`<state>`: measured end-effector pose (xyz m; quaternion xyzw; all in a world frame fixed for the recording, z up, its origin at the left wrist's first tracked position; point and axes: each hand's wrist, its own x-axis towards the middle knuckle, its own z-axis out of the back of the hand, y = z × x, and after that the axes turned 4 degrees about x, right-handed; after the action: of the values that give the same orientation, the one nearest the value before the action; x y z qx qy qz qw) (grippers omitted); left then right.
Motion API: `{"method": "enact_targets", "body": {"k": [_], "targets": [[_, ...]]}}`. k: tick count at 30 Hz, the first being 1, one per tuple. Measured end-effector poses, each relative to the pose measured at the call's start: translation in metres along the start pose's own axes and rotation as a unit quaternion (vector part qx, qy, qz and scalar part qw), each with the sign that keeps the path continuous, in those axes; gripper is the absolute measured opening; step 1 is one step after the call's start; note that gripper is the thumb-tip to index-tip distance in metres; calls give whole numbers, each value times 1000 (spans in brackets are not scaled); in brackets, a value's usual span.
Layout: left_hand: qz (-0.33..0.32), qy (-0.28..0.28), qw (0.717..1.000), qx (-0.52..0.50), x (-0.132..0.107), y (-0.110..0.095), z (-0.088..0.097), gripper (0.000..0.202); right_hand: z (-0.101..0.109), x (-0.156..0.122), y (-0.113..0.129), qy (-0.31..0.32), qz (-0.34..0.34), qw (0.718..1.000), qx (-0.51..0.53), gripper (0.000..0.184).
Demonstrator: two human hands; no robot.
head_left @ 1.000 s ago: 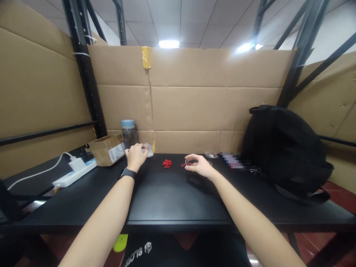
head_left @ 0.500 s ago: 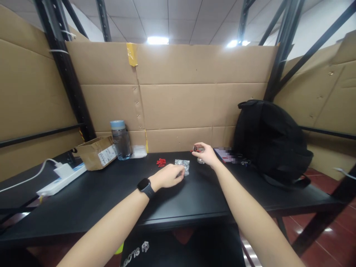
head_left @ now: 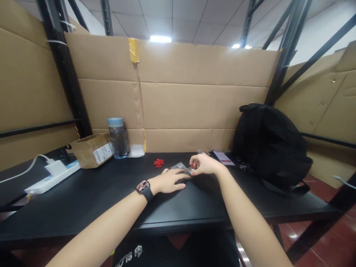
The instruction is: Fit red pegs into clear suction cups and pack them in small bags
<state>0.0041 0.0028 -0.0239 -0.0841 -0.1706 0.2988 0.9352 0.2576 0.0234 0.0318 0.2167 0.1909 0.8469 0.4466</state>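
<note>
The clear bag [head_left: 178, 165] lies on the desk [head_left: 200, 202] at the fingertips of the left hand [head_left: 168, 181], which is spread, thumb apart, gripping nothing clearly. The right hand's [head_left: 205, 164] grip is pinched close on a red piece [head_left: 193, 166] beside the bag. Work at the bag seems in hand, calling for steadying left fingers and a fine right pinch. Fingers hide most of the piece; the bag's contents are unclear.
</note>
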Motion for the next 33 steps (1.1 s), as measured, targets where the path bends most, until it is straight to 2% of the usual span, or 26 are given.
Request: {"method": "enact_targets", "body": {"k": [7,13,17,22,25,29,33], "targets": [[30,45,999,8,-1,0,7,47,5,-4,4,94,-47,994,6,36],[45,76,996,-25,-2,2,6,51,-6,1,1,50,-47,997,-33,32],[50,130,990,0,-2,-2,12,54,-15,7,4,19,-44,996,-74,32],[49,184,981,35,-1,-6,19,58,-13,7,7,54,-37,995,-82,30],[54,187,980,40,0,-7,20,58,-11,8,3,73,-23,994,-82,24],[51,181,981,39,0,-6,19,59,-13,10,-2,61,-14,996,-64,28],[50,171,984,33,-1,-4,17,57,-16,10,-1,66,-20,997,-35,15]]}}
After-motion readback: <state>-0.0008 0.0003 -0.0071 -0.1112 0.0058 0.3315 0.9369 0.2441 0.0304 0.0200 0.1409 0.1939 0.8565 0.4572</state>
